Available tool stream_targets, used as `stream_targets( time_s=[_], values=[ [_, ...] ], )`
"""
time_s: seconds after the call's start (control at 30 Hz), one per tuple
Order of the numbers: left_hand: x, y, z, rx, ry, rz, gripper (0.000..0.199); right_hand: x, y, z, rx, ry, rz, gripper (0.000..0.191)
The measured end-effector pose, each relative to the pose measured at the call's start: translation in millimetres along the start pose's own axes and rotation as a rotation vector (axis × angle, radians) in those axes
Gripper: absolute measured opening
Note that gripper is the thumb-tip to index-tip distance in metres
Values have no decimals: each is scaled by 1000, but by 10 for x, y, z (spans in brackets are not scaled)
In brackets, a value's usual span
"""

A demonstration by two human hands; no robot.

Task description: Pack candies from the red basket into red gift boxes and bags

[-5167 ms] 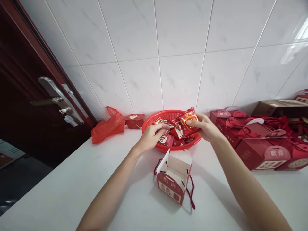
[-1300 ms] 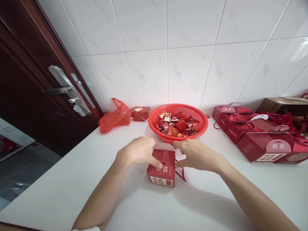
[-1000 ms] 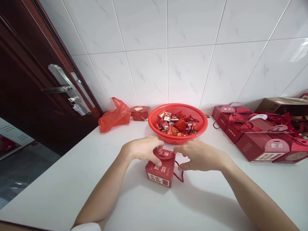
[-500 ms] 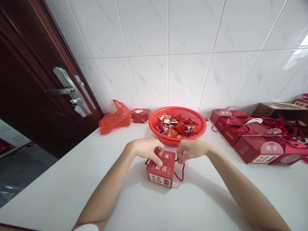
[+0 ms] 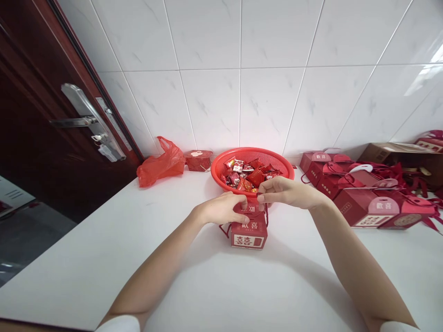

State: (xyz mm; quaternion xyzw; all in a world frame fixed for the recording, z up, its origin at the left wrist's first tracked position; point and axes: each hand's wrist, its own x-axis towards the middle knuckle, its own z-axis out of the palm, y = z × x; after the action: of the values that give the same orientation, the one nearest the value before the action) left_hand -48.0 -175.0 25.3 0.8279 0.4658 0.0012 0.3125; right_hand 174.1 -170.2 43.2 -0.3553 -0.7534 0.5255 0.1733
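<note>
A small red gift box (image 5: 249, 235) with pale printed characters stands on the white table, in front of the candy basket. My left hand (image 5: 224, 210) grips its top, thumb over the upper face and the other fingers curled at the far side. Above the box's right side, my right hand (image 5: 285, 191) pinches the dark red cord handle (image 5: 266, 214) between thumb and fingertips, lifting it. A second cord loop (image 5: 225, 230) sticks out on the box's left side.
Behind the box sits a red plastic basket (image 5: 216, 173) of wrapped candies. To its left are a red box (image 5: 198, 161) and a red plastic bag (image 5: 162, 163). Several red gift boxes (image 5: 360, 203) and a cardboard box (image 5: 377, 152) stand at the right. Left is a door (image 5: 31, 92).
The gift box has shifted right and turned slightly, with my left hand still on it. My right hand has risen, pulling the cord handle up from beside the box.
</note>
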Motion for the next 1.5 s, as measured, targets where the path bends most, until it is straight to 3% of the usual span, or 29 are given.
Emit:
stream_targets(
  time_s=[0.17,0.23,0.4,0.6,0.73,0.87,0.97,1.13,1.27,1.4,1.5],
  values=[
    [-62,53,19,-59,114,26,29,-42,-33,-6,-68,1,-1,36],
    [-114,83,3,-184,139,73,32,-60,-39,-3,-75,17,-6,37],
    [-306,191,-88,-649,182,344,39,-116,-75,28,-96,104,-22,38],
    [-426,284,-67,-838,207,501,54,-199,-173,112,-99,280,-70,35],
    [-450,338,15,-799,230,561,68,-220,-229,255,-223,414,-67,29],
    [-485,386,81,-625,242,582,73,-204,-305,428,-463,574,24,13],
    [-493,398,123,-492,286,602,77,-197,-345,477,-543,629,40,13],
    [-407,344,127,-392,466,581,58,-291,-333,348,-539,747,2,23],
    [-192,181,40,-313,606,549,42,-498,-357,158,-334,988,-222,21],
    [147,-97,-15,-187,687,453,33,-817,-409,-100,-156,1481,-507,14],
    [377,-298,20,-161,639,349,31,-1172,-352,-336,-243,1761,-652,15]
  ],
)
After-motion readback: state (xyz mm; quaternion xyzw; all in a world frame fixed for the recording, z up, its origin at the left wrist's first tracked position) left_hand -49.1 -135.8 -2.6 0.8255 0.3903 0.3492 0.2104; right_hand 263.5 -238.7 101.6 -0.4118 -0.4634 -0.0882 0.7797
